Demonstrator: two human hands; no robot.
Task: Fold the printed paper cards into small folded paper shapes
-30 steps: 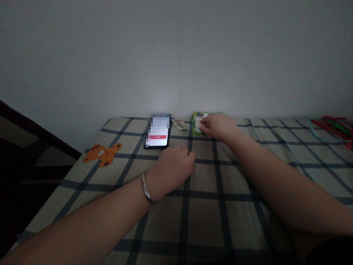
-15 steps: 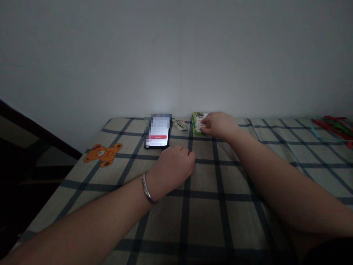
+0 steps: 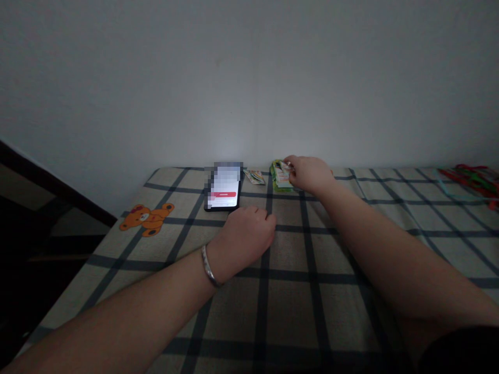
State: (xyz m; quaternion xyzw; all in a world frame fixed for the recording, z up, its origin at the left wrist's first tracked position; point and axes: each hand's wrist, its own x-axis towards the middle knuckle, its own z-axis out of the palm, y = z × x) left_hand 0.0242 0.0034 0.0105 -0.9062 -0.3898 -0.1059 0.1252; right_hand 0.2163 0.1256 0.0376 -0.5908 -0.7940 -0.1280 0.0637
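Observation:
My left hand, a silver bracelet at its wrist, rests on the checked tablecloth with its fingers curled in; nothing shows in them. Just beyond its knuckles lies a lit smartphone. My right hand is at a small pile of green and white printed cards against the wall. Its thumb and fingers are closed at the pile's right side, pinching the top card, and they hide part of the pile. Between phone and pile lies a separate small printed card.
An orange teddy bear picture is at the table's left side. Red and green items lie at the far right. A pale wall borders the back edge. A dark railing slopes down beyond the left edge.
My right hand's fingers have shifted slightly on the pile, drawing in towards its upper right, and more of the top card's printed face is altered or covered. My left hand stays put.

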